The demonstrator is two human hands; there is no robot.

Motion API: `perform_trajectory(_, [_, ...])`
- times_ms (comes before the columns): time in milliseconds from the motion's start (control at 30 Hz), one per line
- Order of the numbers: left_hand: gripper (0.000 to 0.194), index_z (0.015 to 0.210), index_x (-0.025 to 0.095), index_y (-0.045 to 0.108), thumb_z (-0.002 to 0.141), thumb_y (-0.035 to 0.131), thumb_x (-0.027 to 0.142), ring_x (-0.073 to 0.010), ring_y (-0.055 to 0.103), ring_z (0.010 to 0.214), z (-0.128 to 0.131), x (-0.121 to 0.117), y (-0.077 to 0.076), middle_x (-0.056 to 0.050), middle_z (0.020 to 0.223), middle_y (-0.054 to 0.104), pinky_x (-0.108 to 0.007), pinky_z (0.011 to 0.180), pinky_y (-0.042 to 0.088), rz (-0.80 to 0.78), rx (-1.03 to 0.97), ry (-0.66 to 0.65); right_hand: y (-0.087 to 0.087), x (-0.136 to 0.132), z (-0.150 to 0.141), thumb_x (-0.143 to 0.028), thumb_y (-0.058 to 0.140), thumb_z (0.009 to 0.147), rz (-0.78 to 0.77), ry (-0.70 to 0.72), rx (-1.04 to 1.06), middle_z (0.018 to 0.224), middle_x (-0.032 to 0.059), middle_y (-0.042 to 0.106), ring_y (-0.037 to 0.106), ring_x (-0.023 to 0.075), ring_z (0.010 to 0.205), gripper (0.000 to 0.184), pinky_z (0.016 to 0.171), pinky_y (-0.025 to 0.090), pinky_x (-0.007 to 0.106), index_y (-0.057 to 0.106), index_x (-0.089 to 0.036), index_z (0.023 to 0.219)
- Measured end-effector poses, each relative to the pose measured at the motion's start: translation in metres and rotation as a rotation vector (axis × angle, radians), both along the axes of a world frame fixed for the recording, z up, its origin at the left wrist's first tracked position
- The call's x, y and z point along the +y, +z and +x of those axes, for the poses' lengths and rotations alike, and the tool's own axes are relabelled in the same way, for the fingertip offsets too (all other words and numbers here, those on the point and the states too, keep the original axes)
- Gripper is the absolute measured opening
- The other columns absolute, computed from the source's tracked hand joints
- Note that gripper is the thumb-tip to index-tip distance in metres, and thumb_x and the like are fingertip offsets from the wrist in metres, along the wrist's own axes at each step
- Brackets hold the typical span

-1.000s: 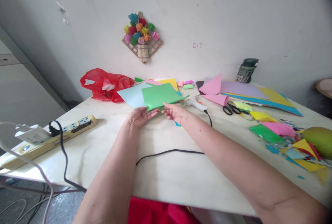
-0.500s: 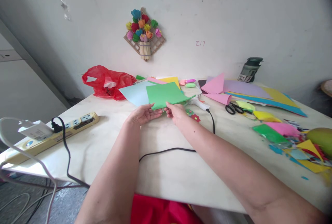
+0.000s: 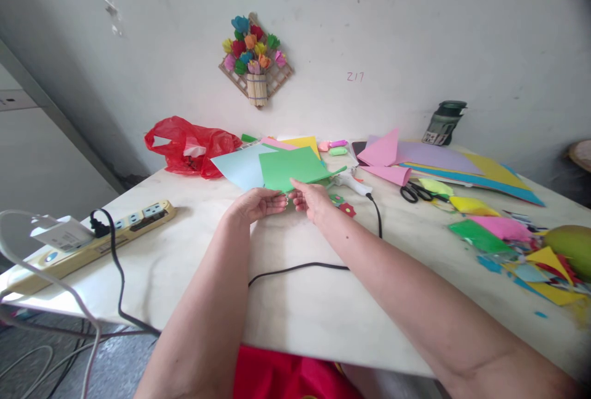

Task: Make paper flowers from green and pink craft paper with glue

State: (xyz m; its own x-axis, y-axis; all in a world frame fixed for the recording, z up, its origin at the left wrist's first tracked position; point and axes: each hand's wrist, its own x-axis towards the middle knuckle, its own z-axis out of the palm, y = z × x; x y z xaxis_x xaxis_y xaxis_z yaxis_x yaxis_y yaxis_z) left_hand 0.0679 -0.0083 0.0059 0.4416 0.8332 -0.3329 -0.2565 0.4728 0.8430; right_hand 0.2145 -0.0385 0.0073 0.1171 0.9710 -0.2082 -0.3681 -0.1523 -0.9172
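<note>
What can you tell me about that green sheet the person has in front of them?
The green sheet looks like plain, smooth paper or thin card, with straight edges and no visible markings. It lies fairly flat, partly over a light blue sheet. The right hand grips its near edge, thumb on top; the left hand is at that edge too. The white glue gun sits to its right.

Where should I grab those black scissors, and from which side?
I'd take the scissors by their finger loops, coming from the near left. The loops face that way, over bare table, while the blades point right, between the lime packet and the yellow one.
</note>
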Motion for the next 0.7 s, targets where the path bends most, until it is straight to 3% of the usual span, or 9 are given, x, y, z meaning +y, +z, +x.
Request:
perform_trajectory(167, [0.012,0.077,0.003,0.062,0.073,0.05,0.004,-0.0214,0.066,0.063,0.0007,-0.0001,-0.0001,-0.016,0.07,0.067,-0.031,0.064,0.055,0.022,0.016,0.008,-0.0019,0.0011,-0.0001,-0.008,0.057,0.071,-0.007,0.017,-0.034,0.046,-0.0012,0.054,0.045,0.0052,0.036,0.015,0.034,0.035,0.017,0.052,-0.011,0.057])
perform_trajectory(333, [0.014,0.075,0.005,0.061,0.076,0.053,0.017,-0.0216,0.065,0.06,0.0011,-0.0017,0.0022,-0.016,0.067,0.066,-0.032,0.061,0.055,0.016,0.026,-0.007,0.0,-0.0018,-0.0011,-0.008,0.055,0.072,-0.029,0.0,-0.059,0.046,-0.0017,0.053,0.044,0.0048,0.036,0.017,0.035,0.035,0.017,0.05,-0.012,0.056])
perform_trajectory(700, [0.008,0.071,0.002,0.064,0.072,0.057,0.007,-0.019,0.064,0.056,0.0051,-0.0046,0.0024,-0.015,0.064,0.066,-0.029,0.06,0.055,0.103,0.079,-0.025,-0.0024,-0.002,-0.0023,-0.008,0.056,0.073,0.005,0.001,-0.029,0.042,-0.0027,0.051,0.045,0.0059,0.036,0.022,0.036,0.035,0.018,0.048,-0.014,0.053])
